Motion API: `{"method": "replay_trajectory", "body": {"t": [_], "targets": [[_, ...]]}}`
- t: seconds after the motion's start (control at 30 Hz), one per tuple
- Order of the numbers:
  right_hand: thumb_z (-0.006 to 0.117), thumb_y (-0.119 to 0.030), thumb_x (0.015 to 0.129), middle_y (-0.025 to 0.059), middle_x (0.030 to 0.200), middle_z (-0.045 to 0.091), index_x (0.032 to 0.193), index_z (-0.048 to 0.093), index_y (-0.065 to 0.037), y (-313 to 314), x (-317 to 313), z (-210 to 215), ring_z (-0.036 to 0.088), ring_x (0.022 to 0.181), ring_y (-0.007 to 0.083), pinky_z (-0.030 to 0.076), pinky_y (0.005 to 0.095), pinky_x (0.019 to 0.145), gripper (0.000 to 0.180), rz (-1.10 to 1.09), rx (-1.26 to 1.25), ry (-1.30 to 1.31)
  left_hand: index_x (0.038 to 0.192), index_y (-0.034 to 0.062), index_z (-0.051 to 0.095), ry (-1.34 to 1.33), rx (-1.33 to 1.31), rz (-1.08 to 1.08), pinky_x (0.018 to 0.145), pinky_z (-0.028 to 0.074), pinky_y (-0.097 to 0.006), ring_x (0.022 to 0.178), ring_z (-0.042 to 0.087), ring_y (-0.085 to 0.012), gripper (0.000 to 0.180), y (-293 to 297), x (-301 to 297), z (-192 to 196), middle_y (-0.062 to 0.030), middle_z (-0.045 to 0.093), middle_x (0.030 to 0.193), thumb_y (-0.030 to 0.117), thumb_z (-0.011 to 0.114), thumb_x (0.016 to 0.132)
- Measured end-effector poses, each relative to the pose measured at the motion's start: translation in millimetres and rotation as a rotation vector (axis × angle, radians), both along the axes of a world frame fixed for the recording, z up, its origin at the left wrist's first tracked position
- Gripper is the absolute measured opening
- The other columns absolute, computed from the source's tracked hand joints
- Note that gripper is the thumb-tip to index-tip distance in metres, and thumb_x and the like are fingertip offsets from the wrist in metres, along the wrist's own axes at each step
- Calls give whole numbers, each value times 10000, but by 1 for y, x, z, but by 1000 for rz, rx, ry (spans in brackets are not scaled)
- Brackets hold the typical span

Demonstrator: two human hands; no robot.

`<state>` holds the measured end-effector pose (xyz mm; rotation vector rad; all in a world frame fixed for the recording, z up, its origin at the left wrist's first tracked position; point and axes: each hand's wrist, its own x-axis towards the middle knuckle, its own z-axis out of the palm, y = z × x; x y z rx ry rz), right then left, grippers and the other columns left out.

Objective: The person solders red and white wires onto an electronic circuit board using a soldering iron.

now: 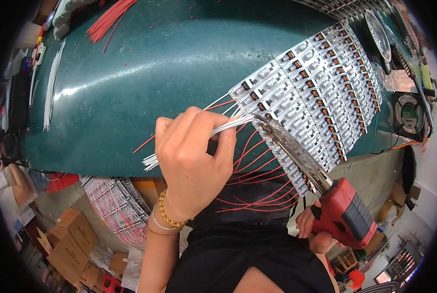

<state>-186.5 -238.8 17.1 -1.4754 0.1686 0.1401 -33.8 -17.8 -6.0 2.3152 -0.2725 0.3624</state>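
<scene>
A bundle of white wires [230,125] is pinched in my left hand [191,151], its ends pointing at the edge of a circuit board panel [309,90]. The panel lies aslant on the table and carries rows of small components. My right hand [318,228] is wrapped round the red and black handle of a soldering iron [304,156]. The iron's tip meets the panel's left edge, close to the white wire ends; whether they touch I cannot tell. Red wires [257,158] trail from that same edge over the front of the table.
The green table [130,63] bears red wires [110,19] at the back and white wires [54,88] at the left. A small fan [408,116] and a metal dish [377,36] stand at the right. Wired panels [118,207] and cardboard boxes [72,239] are below left. Another person's arm [18,185] shows far left.
</scene>
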Motion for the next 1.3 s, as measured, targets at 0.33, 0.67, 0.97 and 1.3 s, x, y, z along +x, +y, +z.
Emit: {"method": "replay_trajectory", "body": {"t": [0.33, 0.67, 0.97, 1.3], "targets": [[564, -722, 771, -45, 474, 419, 1319, 418, 10, 14, -3, 8, 452, 398, 106, 406, 261, 468, 926, -135, -57, -11, 754, 73, 643, -120, -183, 70, 657, 328, -296, 552, 526, -163, 115, 3, -4, 0, -14, 613, 687, -3, 716, 710], [680, -600, 777, 15, 570, 568, 647, 561, -69, -2, -9, 2, 577, 516, 159, 486, 281, 516, 560, -69, 54, 91, 736, 93, 633, 9, 0, -34, 725, 322, -335, 624, 507, -185, 105, -1, -11, 0, -5, 553, 646, 47, 722, 704], [710, -522, 787, 9, 584, 578, 683, 556, -69, 3, -10, 4, 580, 520, 144, 475, 271, 501, 490, -171, 4, 56, 702, 86, 617, 8, 3, -51, 699, 314, -340, 612, 513, -191, 117, -5, -6, 2, -8, 554, 626, 43, 726, 691], [730, -545, 763, 15, 601, 583, 706, 589, -68, 4, -5, 6, 580, 534, 151, 459, 265, 502, 501, -94, 10, 41, 691, 82, 613, -14, 4, -45, 682, 310, -341, 592, 496, -200, 117, -2, -6, -1, -14, 550, 619, 37, 721, 688]]}}
